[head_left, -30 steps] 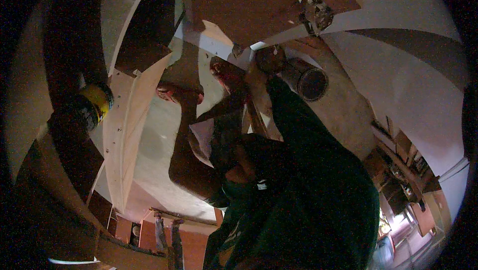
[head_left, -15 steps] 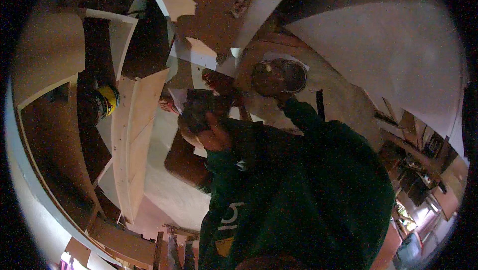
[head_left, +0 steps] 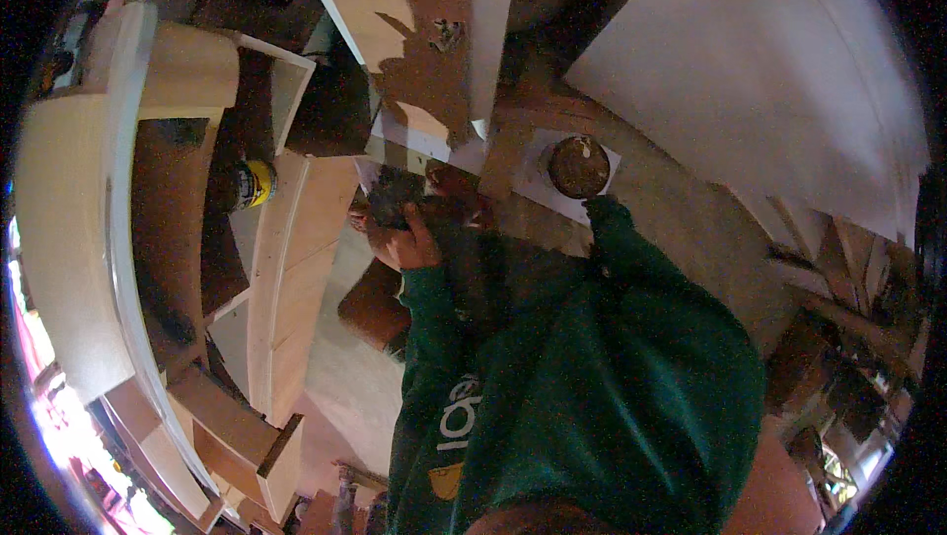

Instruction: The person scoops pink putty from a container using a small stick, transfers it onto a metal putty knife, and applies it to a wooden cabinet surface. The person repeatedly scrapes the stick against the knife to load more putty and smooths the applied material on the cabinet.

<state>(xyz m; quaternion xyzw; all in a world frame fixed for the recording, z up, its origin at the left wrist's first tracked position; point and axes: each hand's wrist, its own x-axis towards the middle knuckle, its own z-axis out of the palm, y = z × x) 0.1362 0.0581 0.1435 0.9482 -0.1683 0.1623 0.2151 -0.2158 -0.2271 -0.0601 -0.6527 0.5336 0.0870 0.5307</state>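
Note:
My left hand [head_left: 409, 244] is closed around a dark, crumpled bundle [head_left: 395, 198] that looks like a cloth, near the middle of the view. To its right, my right hand [head_left: 595, 208] is at the near rim of a round brown lid [head_left: 579, 172], its fingers mostly lost in shadow. A small pale spot shows on the lid's far part. Beneath the lid lies a white sheet of paper [head_left: 534, 177] on the floor. The lid covers whatever stands directly under it.
Pale wooden furniture with open compartments [head_left: 286, 269] fills the left, with a black-and-yellow tin [head_left: 254, 184] in it. A partly shadowed wooden panel [head_left: 419, 62] stands ahead. A large white surface [head_left: 769, 71] rises at right. A brown block-like object [head_left: 373, 306] sits near my left forearm.
My right hand has moved right with the lid, which overlapped a round open container before and now hides it. The left hand still holds the dark bundle. The view has shifted.

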